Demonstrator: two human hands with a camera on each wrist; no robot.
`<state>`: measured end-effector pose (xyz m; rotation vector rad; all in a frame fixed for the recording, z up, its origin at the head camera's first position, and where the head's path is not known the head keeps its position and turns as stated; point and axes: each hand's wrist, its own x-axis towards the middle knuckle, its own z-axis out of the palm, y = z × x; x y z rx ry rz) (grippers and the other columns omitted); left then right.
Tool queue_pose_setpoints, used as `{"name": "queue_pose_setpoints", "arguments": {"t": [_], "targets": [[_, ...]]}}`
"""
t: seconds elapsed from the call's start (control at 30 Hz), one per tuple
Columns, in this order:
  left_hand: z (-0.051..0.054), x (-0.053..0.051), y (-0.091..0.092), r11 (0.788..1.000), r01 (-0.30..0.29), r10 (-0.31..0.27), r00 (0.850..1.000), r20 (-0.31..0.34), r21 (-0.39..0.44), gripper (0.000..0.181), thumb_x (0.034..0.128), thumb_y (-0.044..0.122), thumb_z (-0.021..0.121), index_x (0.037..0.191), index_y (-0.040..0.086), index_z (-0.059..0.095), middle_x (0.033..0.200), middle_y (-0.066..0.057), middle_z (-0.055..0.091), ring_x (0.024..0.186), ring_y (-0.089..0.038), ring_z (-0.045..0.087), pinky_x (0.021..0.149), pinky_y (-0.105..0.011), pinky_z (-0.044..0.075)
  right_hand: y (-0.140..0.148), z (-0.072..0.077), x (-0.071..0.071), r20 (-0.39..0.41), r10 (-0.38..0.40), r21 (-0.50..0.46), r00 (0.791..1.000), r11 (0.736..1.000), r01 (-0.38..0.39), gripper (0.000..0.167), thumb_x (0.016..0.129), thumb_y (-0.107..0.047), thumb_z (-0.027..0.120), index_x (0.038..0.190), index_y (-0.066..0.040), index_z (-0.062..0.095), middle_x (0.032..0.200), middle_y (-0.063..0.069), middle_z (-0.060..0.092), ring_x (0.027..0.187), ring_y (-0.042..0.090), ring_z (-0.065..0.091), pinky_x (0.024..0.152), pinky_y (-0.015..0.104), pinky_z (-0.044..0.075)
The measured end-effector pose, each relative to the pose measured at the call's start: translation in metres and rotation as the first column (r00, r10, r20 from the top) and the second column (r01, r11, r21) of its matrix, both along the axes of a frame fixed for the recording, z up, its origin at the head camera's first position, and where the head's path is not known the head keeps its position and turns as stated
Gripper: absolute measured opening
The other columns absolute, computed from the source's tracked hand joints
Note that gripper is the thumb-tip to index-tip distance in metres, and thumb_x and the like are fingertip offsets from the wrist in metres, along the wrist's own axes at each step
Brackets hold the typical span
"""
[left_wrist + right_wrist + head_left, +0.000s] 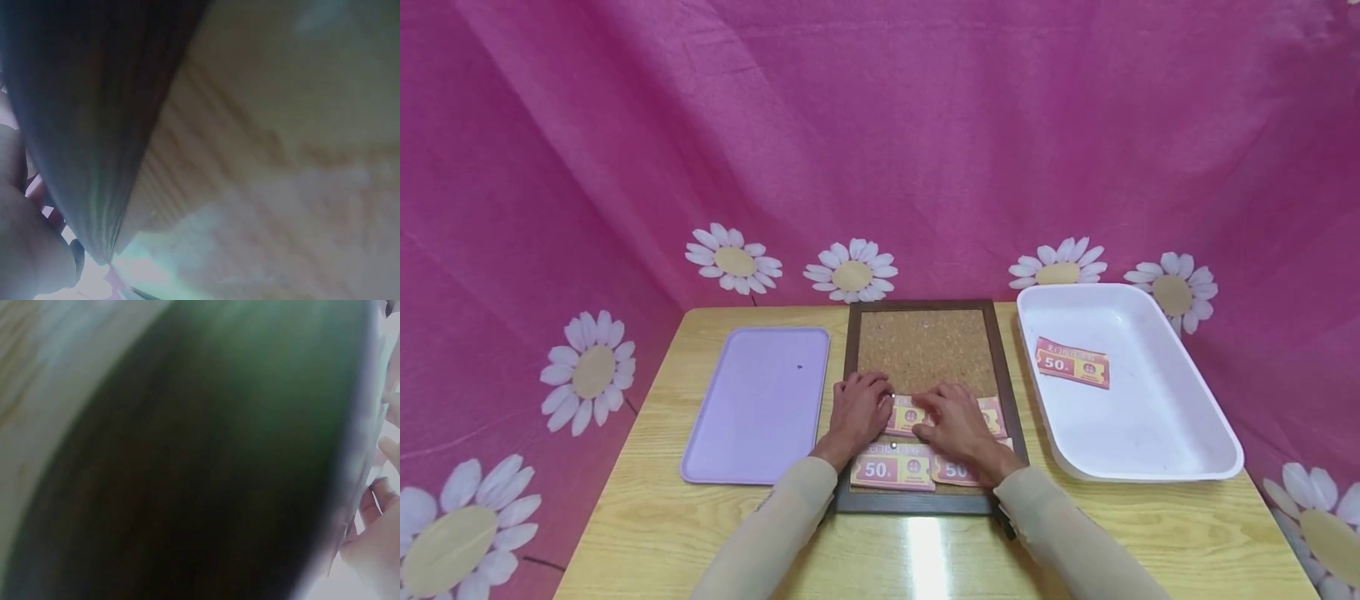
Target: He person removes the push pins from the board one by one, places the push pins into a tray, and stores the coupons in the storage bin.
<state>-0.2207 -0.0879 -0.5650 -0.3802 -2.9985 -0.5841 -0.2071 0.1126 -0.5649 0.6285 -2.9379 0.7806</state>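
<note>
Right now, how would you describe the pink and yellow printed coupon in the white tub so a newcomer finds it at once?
At the right of the pale wooden table stands a white rectangular tub. Near its left wall lies the pink and yellow rectangular coupon marked 50. Unlike similar coupons on the brown-framed cork board, it lies alone.

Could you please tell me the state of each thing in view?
Left hand: fingers bent, at upper-left coupon
Right hand: fingers bent, partly covering upper-right coupon
Corkboard: four coupons visible on lower part
Lower-left coupon: face up, pin near top edge
Tray: one small dark thing on it
Bin: open, one coupon inside
Bin coupon: face up, skewed
</note>
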Motion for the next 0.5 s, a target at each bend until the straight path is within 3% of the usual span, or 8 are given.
{"name": "queue_pose_setpoints", "arguments": {"t": [0.5], "targets": [[-0.0063, -0.0020, -0.0001, 1.000, 0.000, 0.000, 0.998, -0.058, -0.009, 0.021, 0.0923, 0.033, 0.056, 0.104, 0.025, 0.071, 0.133, 0.004, 0.059, 0.119, -0.020, 0.047, 0.101, -0.046, 0.033, -0.0019, -0.0003, 0.0011, 0.025, -0.013, -0.035, 1.000, 0.999, 0.014, 0.045, 0.079, -0.036, 0.077, 0.120, -0.021, 0.069, 0.107, -0.003, 0.061, 0.106, 0.020, 0.053, 0.092, 0.042, 0.036]]}}
